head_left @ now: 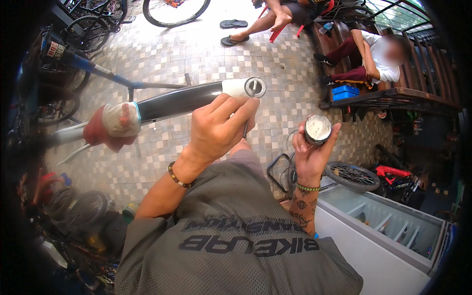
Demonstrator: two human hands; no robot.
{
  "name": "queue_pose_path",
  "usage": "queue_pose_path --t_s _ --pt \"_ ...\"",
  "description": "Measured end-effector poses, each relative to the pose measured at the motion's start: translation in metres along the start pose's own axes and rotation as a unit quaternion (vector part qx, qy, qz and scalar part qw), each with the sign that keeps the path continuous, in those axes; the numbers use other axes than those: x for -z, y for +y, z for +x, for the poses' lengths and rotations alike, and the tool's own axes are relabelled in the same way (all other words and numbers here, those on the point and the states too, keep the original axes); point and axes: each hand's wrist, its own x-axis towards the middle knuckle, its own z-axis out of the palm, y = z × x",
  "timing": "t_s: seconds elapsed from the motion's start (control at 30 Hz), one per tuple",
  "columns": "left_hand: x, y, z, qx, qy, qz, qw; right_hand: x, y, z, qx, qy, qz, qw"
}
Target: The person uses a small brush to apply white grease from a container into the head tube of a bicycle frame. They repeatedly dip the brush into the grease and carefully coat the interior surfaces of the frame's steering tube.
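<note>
Head | right hand (309,161): holds round tub (315,142) | inside: pale paste (318,128)

Square-tiled floor (167,59), glare strongest at the far side

On my remote feed I record beige, brown and grey tiles; a dark slatted wooden bench (427,64) at upper right, with a barred opening (400,17) behind it admitting daylight; a red chair (278,35) near the bench; a white cabinet (373,255) at lower right, divided inside by pale partitions
</note>
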Motion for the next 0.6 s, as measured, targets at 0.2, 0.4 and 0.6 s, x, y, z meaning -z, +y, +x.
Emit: queue_pose_path --t_s 0.2,0.4,0.6 --pt "0.0052 0.0061 0.0000 0.009 -0.008 0.005 1.000 0.0017 0.0021 -0.0004 0.004 -0.002 0.004 1.000" --pt "0.0042 0.0086 0.0017 0.007 -0.003 0.020 1.000 0.0006 0.0030 0.0000 0.004 -0.007 0.012 1.000" --pt "-0.0026 0.0070 0.0035 0.032 -0.002 -0.025 0.999 0.0032 0.0051 0.0017 0.010 -0.008 0.002 1.000"
